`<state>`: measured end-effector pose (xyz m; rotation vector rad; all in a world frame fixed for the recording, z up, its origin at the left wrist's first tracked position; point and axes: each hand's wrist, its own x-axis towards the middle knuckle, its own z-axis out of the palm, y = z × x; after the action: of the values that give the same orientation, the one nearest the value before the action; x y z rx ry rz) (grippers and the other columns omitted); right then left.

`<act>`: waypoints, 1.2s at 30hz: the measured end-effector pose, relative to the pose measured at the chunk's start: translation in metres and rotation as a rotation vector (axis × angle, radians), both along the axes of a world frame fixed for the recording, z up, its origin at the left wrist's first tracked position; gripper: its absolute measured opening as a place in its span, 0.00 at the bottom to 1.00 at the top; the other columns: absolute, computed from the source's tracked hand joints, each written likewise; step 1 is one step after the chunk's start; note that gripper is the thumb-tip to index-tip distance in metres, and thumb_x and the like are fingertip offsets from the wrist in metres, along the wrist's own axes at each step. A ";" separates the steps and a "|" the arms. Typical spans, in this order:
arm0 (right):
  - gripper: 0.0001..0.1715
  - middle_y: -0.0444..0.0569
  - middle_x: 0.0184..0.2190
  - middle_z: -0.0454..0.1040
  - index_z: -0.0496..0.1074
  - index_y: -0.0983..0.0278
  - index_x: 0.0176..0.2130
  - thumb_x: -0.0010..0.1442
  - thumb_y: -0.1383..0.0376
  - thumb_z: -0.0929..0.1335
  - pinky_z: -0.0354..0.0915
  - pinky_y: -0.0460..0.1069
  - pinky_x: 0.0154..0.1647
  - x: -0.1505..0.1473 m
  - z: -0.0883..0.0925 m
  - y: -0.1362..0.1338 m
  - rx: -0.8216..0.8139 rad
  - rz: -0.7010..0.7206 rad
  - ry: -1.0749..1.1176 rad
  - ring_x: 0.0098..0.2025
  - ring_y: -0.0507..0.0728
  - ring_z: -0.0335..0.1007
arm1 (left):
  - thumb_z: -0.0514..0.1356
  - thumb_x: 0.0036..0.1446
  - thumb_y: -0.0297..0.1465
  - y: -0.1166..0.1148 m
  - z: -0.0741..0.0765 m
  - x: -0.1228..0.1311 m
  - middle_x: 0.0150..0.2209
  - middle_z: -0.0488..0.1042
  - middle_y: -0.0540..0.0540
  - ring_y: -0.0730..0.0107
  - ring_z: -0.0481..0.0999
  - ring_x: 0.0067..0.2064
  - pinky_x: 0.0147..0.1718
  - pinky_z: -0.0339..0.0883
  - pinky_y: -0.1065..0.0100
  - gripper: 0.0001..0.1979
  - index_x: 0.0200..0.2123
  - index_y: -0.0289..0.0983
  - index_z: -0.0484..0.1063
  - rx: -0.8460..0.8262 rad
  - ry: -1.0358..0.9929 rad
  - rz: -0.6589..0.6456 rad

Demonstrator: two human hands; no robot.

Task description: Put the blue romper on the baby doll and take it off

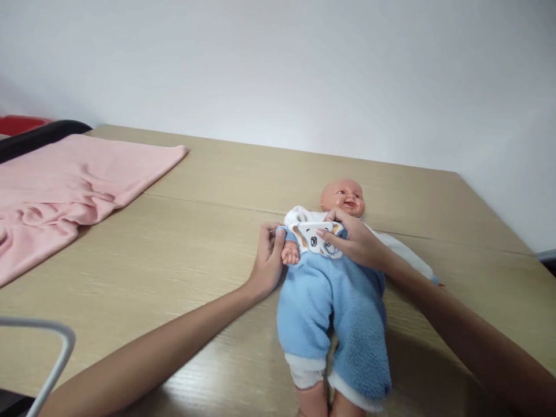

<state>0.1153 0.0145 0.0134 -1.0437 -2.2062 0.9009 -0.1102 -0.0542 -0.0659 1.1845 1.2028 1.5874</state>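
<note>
Handling a doll lying face up on the counter, with its head at the far end and its legs toward the camera. Pinching a bit of blue edging between thumb and fingers of the left hand, just beside the doll's small hand. Grasping the white printed panel across the doll's chest with the right hand, pressing the thumb on its front. Also showing, below the panel, blue fleecy trousers and, well apart at left, a rumpled pink cloth.
</note>
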 end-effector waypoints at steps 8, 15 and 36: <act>0.19 0.41 0.35 0.63 0.64 0.57 0.38 0.71 0.51 0.74 0.60 0.52 0.39 -0.001 -0.020 0.002 -0.093 -0.015 0.274 0.36 0.56 0.60 | 0.71 0.64 0.55 0.028 -0.004 -0.003 0.34 0.74 0.54 0.70 0.71 0.32 0.33 0.67 0.70 0.24 0.47 0.45 0.69 -0.165 -0.287 -0.159; 0.29 0.39 0.32 0.60 0.63 0.57 0.36 0.63 0.44 0.79 0.59 0.50 0.34 0.005 -0.019 0.006 -0.256 -0.085 0.440 0.31 0.54 0.56 | 0.69 0.67 0.54 0.035 0.002 -0.014 0.45 0.79 0.47 0.64 0.78 0.49 0.52 0.72 0.65 0.23 0.45 0.41 0.75 -0.020 0.020 -0.130; 0.26 0.37 0.29 0.64 0.64 0.56 0.35 0.56 0.52 0.81 0.62 0.50 0.32 0.008 -0.034 0.011 -0.331 -0.252 0.699 0.29 0.54 0.60 | 0.79 0.47 0.42 0.090 0.008 0.004 0.36 0.73 0.52 0.68 0.73 0.35 0.39 0.69 0.65 0.24 0.38 0.40 0.71 -0.282 -0.339 -0.434</act>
<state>0.1229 0.0256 -0.0203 -0.9306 -1.3505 1.2977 -0.1063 0.0358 -0.0579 0.8767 0.8449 1.1861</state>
